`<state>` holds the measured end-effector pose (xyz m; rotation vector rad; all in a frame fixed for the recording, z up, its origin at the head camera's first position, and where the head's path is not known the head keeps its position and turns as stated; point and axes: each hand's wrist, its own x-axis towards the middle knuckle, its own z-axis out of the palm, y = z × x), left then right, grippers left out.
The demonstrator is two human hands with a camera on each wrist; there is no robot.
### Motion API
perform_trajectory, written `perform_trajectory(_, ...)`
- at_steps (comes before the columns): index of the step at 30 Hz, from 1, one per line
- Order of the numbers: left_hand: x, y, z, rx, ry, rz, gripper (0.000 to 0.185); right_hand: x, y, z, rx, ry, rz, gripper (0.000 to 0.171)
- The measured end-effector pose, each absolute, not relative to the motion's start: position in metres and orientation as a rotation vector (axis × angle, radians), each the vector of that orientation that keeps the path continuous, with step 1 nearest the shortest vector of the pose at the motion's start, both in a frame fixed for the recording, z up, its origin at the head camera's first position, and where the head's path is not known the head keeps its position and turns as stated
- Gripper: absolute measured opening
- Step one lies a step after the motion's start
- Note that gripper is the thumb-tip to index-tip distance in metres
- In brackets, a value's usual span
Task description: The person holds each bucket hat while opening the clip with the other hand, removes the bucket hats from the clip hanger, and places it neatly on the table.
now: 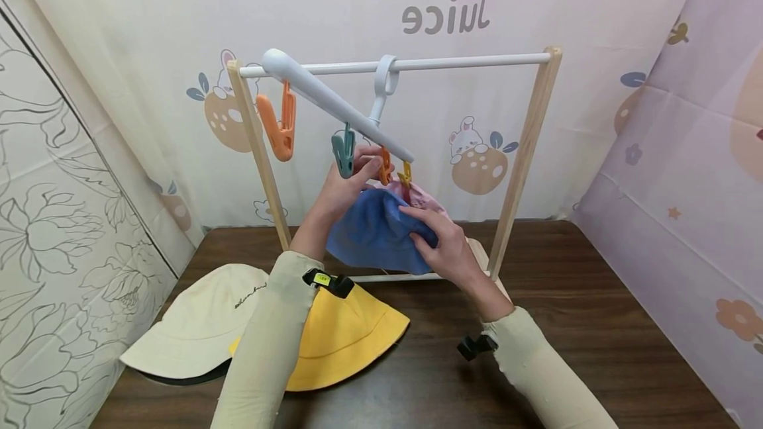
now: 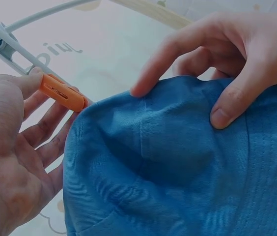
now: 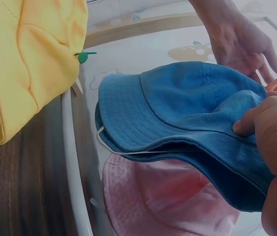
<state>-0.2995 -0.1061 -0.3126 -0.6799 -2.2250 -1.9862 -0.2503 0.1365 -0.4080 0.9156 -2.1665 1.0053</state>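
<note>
Though creased, a blue hat (image 1: 378, 234) with a stitched brim (image 3: 124, 113)

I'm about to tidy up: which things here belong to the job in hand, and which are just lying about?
Probably in the job:
- held blue bucket hat
- pinched orange clip
- yellow clip
- pink bucket hat
- white hanger
- rack

Lying about, perhaps for later:
- yellow bucket hat
- cream bucket hat

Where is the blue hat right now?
In the head view, the blue hat is near the centre, in the right hand, in front of the pink hat.
</note>
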Motion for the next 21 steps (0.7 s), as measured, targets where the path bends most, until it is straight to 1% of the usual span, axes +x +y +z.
perform_trajectory(14,-0.2999,-0.1062,-0.3127,-0.732,-2.195,-2.023,0.041,-0.2495,0.1379,-0.4059,0.927,-2.157,1.014,0.054)
perform_trajectory(21,-0.3000,-0.1061,-0.3139,-0.730,-2.220,-1.987,0.044,-0.2477,0.1387,-0.4061,0.934,-2.161,1.031,0.057)
